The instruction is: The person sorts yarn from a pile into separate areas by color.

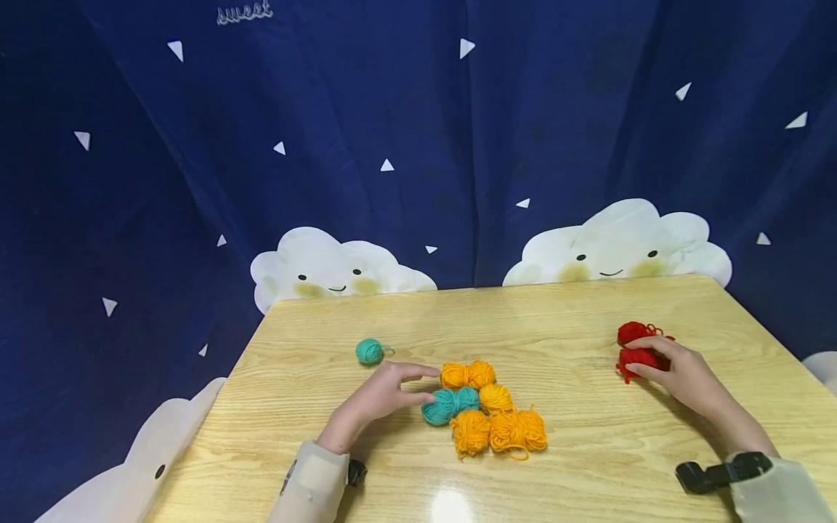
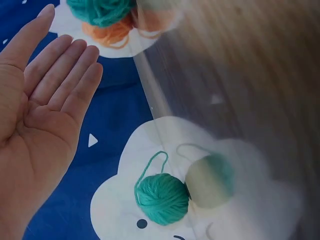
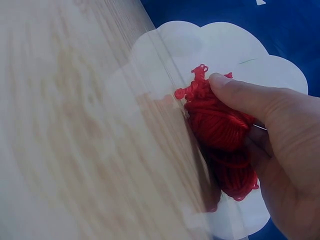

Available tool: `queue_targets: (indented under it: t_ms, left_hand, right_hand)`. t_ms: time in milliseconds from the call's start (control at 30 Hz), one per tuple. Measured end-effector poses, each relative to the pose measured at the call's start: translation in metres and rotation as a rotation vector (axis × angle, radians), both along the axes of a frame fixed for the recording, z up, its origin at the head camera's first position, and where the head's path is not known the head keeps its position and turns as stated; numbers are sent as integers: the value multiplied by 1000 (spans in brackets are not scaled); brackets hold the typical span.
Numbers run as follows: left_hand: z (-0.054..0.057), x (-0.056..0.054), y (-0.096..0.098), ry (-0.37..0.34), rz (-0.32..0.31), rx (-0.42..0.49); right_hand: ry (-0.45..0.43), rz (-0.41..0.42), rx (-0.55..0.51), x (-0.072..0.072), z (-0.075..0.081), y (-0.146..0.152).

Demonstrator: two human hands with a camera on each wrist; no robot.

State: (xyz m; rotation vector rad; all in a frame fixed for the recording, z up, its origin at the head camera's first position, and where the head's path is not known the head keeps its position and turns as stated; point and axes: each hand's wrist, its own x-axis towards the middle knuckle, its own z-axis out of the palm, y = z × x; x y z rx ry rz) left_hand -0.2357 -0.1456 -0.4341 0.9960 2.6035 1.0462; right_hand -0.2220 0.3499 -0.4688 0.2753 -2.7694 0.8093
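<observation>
Toward the right of the table, my right hand (image 1: 683, 367) pinches the nearer red yarn bundle (image 3: 220, 125) between thumb and fingers. A second red yarn bundle (image 1: 633, 333) lies right behind it, loose loops trailing to the right. My left hand (image 1: 382, 396) reaches in from the left with fingers extended and nothing in its palm. Its thumb tip overlaps the left end of a teal yarn skein (image 1: 451, 405) in the head view, while the fingertips come close to an orange yarn skein (image 1: 467, 374) tied at its middle.
More orange yarn bundles (image 1: 518, 430) cluster against the teal skein. Behind the left hand sits a small teal yarn ball (image 1: 370, 351) with a loose tail. The wooden table (image 1: 562, 319) ends at a dark blue curtain (image 1: 418, 94) printed with clouds and triangles.
</observation>
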Motion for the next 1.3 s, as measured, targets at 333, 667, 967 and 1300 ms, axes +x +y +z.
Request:
queue_targets:
  t_ms: [333, 667, 967, 1300]
  left_hand:
    - [-2, 3, 7, 32, -70, -89]
    - [0, 9, 14, 72, -103, -173]
    - [-3, 7, 22, 93, -113, -204]
    - [-5, 8, 24, 73, -79, -183]
  right_hand:
    - [-4, 5, -1, -1, 1, 0]
    - [-24, 12, -13, 0, 1, 1]
    - [56, 8, -13, 0, 1, 2]
    - [-7, 16, -11, 0, 2, 2]
